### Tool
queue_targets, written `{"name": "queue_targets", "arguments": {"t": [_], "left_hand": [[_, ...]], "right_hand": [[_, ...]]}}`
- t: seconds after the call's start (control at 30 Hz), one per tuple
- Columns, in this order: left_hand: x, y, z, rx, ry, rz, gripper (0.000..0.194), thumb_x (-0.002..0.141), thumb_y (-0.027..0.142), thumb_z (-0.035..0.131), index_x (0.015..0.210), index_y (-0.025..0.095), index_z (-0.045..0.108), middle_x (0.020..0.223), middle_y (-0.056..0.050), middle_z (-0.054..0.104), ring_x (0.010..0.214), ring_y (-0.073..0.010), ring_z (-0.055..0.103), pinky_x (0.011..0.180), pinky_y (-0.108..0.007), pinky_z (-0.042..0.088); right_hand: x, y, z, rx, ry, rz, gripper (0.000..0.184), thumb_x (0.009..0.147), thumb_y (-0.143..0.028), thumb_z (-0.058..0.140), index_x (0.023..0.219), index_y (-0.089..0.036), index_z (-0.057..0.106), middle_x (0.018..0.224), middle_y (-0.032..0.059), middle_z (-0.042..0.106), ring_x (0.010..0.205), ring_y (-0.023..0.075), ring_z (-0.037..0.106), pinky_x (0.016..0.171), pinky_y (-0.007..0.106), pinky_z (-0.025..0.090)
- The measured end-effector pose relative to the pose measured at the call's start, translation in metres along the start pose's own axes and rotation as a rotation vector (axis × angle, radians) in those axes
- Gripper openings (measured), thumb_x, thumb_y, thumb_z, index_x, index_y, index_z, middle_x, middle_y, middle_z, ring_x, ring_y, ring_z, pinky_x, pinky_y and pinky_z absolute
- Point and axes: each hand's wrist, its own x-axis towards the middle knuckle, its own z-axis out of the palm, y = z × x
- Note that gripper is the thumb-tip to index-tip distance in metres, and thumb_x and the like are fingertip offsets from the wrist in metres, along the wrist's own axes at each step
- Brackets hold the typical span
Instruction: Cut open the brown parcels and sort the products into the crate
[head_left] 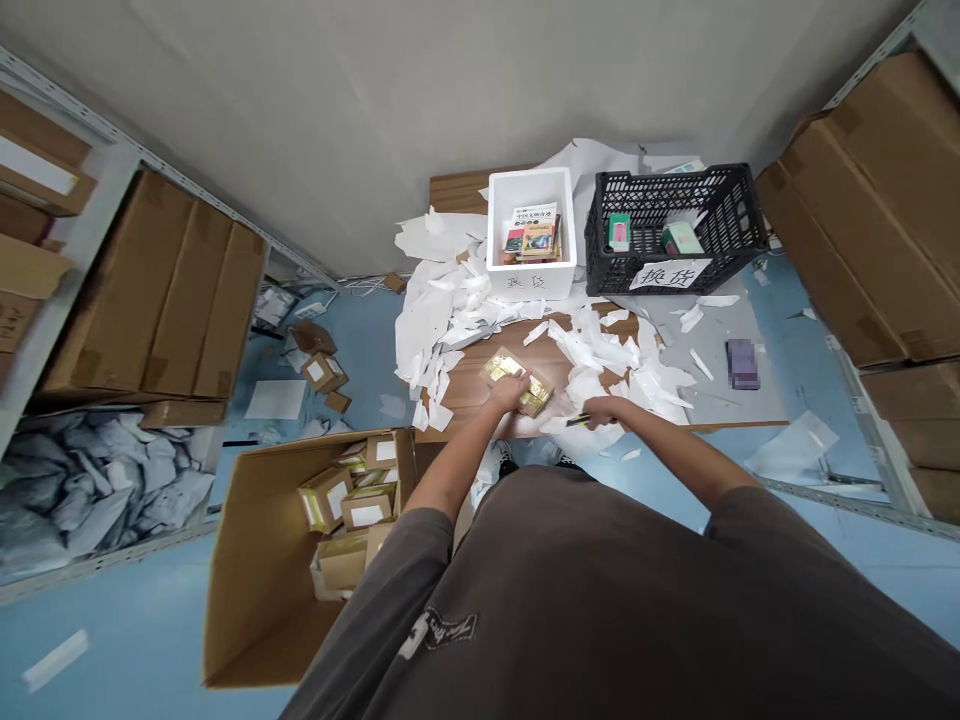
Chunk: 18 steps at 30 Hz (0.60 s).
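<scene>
My left hand (508,392) is closed on the near end of a gold-wrapped flat pack (517,379) that lies on a low brown board (469,385). My right hand (602,411) is closed around a thin dark tool with a yellow part (577,421), held just to the right of the pack. Torn white paper scraps (615,365) lie all around both hands.
A white foam box (531,236) with books and a black plastic crate (675,228) with small boxes stand at the board's far edge. An open carton (300,560) with several small parcels sits on the blue floor at my left. Shelving with cartons lines both sides.
</scene>
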Motion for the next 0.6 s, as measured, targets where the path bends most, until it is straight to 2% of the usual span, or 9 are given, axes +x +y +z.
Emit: {"name": "queue_targets", "arguments": {"t": [0.1,0.17,0.23,0.3,0.4,0.47,0.5,0.6], "left_hand": [[-0.001,0.001,0.002,-0.016,0.035,-0.054,0.097,0.076,0.026,0.094,0.159,0.015,0.046,0.152,-0.022,0.065,0.137,-0.0336,0.066,0.110,-0.035,0.053],[-0.002,0.009,0.008,-0.041,0.062,-0.115,0.097,0.074,0.031,0.097,0.157,0.016,0.049,0.154,-0.023,0.063,0.141,-0.0359,0.064,0.110,-0.037,0.053],[-0.005,0.021,0.017,-0.059,0.092,-0.175,0.090,0.073,0.034,0.098,0.151,0.018,0.056,0.162,-0.023,0.057,0.148,-0.0379,0.058,0.113,-0.039,0.052],[-0.009,0.033,0.027,-0.066,0.145,-0.227,0.077,0.078,0.039,0.096,0.145,0.020,0.063,0.169,-0.020,0.049,0.153,-0.0387,0.051,0.117,-0.042,0.050],[-0.017,0.040,0.040,-0.094,0.252,-0.313,0.066,0.094,0.043,0.081,0.153,0.025,0.059,0.167,-0.016,0.052,0.153,-0.0362,0.051,0.120,-0.047,0.048],[-0.020,0.036,0.046,-0.107,0.307,-0.384,0.072,0.099,0.044,0.074,0.165,0.029,0.048,0.169,-0.014,0.050,0.156,-0.0363,0.046,0.123,-0.051,0.044],[-0.020,0.032,0.048,-0.106,0.319,-0.414,0.077,0.100,0.046,0.074,0.168,0.031,0.043,0.172,-0.013,0.046,0.159,-0.0376,0.041,0.126,-0.054,0.041],[-0.012,0.018,0.051,-0.095,0.291,-0.448,0.091,0.094,0.057,0.078,0.172,0.032,0.037,0.179,-0.013,0.035,0.167,-0.0423,0.022,0.132,-0.061,0.027]], "right_hand": [[-0.017,0.035,0.003,0.104,0.236,0.030,0.020,0.088,-0.032,0.081,0.082,-0.017,0.069,0.062,0.0007,0.063,0.050,0.0150,0.057,0.052,0.024,0.040],[-0.020,0.037,0.006,0.205,0.350,0.023,0.024,0.090,-0.035,0.080,0.082,-0.018,0.066,0.063,0.0014,0.064,0.048,0.0146,0.056,0.050,0.024,0.039],[-0.018,0.024,0.012,0.339,0.413,0.007,0.030,0.094,-0.043,0.078,0.083,-0.019,0.063,0.062,0.0001,0.063,0.045,0.0144,0.056,0.049,0.024,0.040],[-0.012,0.005,0.023,0.510,0.480,-0.009,0.038,0.100,-0.055,0.070,0.086,-0.021,0.059,0.059,-0.0017,0.060,0.044,0.0146,0.056,0.050,0.024,0.042],[-0.003,-0.018,0.043,0.826,0.508,-0.004,0.056,0.108,-0.073,0.041,0.087,-0.023,0.055,0.058,-0.0019,0.058,0.046,0.0153,0.058,0.052,0.024,0.047],[0.003,-0.027,0.055,0.999,0.494,0.034,0.064,0.109,-0.075,0.024,0.089,-0.023,0.055,0.059,-0.0013,0.057,0.047,0.0160,0.058,0.051,0.025,0.049],[0.006,-0.031,0.060,1.050,0.495,0.049,0.064,0.109,-0.074,0.022,0.089,-0.023,0.056,0.059,-0.0013,0.057,0.047,0.0163,0.057,0.051,0.025,0.049],[0.013,-0.038,0.070,1.066,0.540,0.014,0.054,0.108,-0.068,0.032,0.090,-0.024,0.058,0.063,-0.0022,0.058,0.050,0.0159,0.057,0.053,0.025,0.049]]}}
